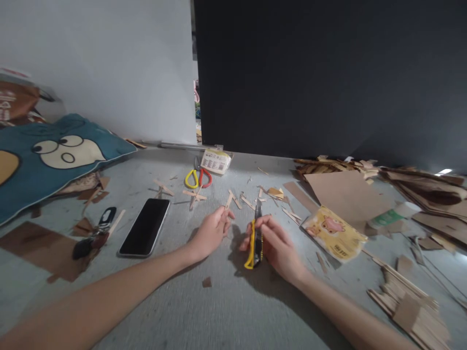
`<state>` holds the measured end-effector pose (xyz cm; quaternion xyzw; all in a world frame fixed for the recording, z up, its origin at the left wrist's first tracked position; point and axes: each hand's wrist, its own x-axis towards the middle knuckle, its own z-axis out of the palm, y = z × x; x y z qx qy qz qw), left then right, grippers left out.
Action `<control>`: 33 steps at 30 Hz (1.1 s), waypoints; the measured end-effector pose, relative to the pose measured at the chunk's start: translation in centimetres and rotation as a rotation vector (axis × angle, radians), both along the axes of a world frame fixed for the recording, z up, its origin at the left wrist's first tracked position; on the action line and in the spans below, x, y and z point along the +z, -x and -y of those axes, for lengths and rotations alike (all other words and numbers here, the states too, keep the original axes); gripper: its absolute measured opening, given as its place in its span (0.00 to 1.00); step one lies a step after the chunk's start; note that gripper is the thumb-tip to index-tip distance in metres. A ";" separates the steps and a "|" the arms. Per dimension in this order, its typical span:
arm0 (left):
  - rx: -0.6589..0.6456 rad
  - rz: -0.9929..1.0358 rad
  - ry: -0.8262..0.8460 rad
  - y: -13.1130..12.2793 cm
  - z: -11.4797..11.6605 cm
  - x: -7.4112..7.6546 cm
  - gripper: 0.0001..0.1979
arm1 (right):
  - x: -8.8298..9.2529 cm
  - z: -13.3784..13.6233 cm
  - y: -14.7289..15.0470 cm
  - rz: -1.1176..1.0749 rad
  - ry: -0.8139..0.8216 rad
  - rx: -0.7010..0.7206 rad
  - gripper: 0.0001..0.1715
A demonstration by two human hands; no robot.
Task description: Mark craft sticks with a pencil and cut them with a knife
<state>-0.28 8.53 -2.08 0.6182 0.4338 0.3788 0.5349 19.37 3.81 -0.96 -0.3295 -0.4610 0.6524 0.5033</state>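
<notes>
In the middle of the table, my left hand (213, 232) pinches a short flat wooden stick (229, 200), its tip pointing away from me. My right hand (276, 243) is closed around a yellow and black utility knife (254, 248), blade end up and away. The two hands are apart, with a narrow gap of table between them. Beyond them lie several loose wooden stick pieces (248, 201) and a small crossed-stick piece (195, 197). Scissors (198, 178) with one yellow and one red handle rest farther back.
A phone (145, 227) and keys (95, 238) lie to the left, near a blue pillow (65, 160). Tissue packs, one white (216, 161) and one yellow (333, 234), cardboard (346, 194), a glue bottle (394, 215) and stacked cardboard strips (408, 301) lie behind and right. A dark panel (328, 78) stands behind.
</notes>
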 end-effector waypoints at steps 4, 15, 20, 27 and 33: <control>-0.006 0.000 0.010 0.0 0.2 0.3 0.20 | -0.6 0.4 0.6 0.260 -0.011 -0.018 0.34; -0.002 0.030 -0.034 0.1 -0.1 -0.5 0.21 | -0.7 0.7 0.9 0.235 -0.073 -0.034 0.18; 0.033 0.057 0.007 0.1 -0.4 -0.3 0.24 | -0.7 0.1 0.5 0.144 -0.012 0.044 0.24; -0.004 0.106 0.026 0.0 -0.4 -0.2 0.25 | -0.9 -0.6 0.1 0.143 0.079 0.003 0.26; -0.009 0.120 0.027 0.0 -0.5 -0.3 0.26 | -0.3 -0.9 0.0 0.022 0.082 0.052 0.26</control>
